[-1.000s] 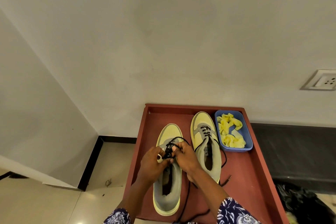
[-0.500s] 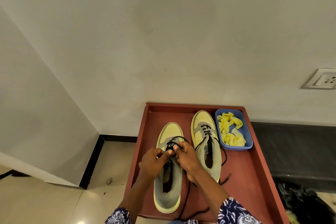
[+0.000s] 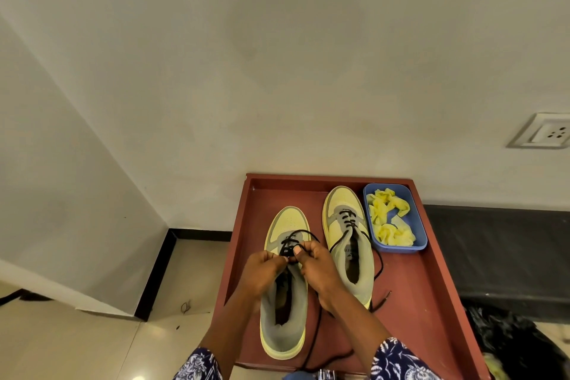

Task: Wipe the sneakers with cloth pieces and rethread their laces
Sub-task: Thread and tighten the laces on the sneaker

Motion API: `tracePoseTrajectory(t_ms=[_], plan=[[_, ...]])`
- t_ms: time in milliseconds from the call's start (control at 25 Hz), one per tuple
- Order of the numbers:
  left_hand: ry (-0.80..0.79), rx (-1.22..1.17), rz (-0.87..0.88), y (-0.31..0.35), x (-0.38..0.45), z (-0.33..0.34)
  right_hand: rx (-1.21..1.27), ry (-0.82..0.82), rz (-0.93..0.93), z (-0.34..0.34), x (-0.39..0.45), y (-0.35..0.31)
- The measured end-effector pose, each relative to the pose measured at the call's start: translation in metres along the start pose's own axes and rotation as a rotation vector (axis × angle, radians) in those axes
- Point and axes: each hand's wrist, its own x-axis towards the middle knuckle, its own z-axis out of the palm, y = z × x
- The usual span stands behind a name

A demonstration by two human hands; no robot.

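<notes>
Filling most of the head view, a pale wall [image 3: 277, 55] rises behind a red-brown tray [image 3: 413, 287] whose far rim sits against it; a white wall socket [image 3: 546, 132] is mounted on the wall at the right edge. Cream floor tiles [image 3: 77, 345] spread to the left of the tray, and a dark ledge [image 3: 499, 243] runs along its right side, with a crumpled black bag [image 3: 518, 342] at the lower right. Two yellow-and-grey sneakers lie side by side in the tray, toes toward the wall. The left sneaker [image 3: 283, 327] sits nearer the person, the right sneaker [image 3: 348, 225] further back and just beside a blue plastic tub [image 3: 416, 237] in the tray's far right corner. The tub holds crumpled yellow cloth pieces [image 3: 388, 219]. Both arms, in blue floral sleeves [image 3: 398, 358], reach over the left sneaker. The left hand [image 3: 262, 271] is curled, its fingertips pinching the black lace [image 3: 296, 233] just over the tongue, and the right hand [image 3: 320, 268] is likewise curled and pinching the same lace, thumb raised; the two hands' fingertips nearly meet. A loop of that lace arcs over the toe side of the eyelets, and a tail trails down past the heel to the tray's near rim. The right sneaker's own black lace [image 3: 377, 259] is threaded through its front eyelets, loose ends draped over its side onto the tray.
</notes>
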Motion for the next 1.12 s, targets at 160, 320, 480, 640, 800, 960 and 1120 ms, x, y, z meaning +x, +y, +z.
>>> tracePoseTrajectory(t_ms=[160,320,480,640,800,960,1120], plan=[[0.076,0.142,0.075,-0.004,0.003,-0.006,-0.013,0.047,0.021,-0.003,-0.002,-0.001],[0.205,0.169,0.145,-0.011,0.004,-0.01,-0.039,0.105,0.027,-0.006,-0.002,0.0],[0.317,0.243,0.139,-0.018,0.002,-0.013,-0.093,0.14,0.047,-0.008,-0.004,0.002],[0.439,0.434,0.147,-0.021,0.001,-0.019,-0.276,0.224,0.004,-0.009,0.003,0.009],[0.449,0.676,0.249,-0.025,0.0,-0.029,-0.464,0.229,-0.069,-0.013,0.001,0.007],[0.285,0.48,0.247,-0.027,0.002,-0.031,-0.605,0.138,-0.205,-0.019,-0.003,0.002],[-0.005,0.157,0.256,-0.022,0.003,-0.034,-0.7,-0.086,-0.305,-0.022,0.002,0.001]])
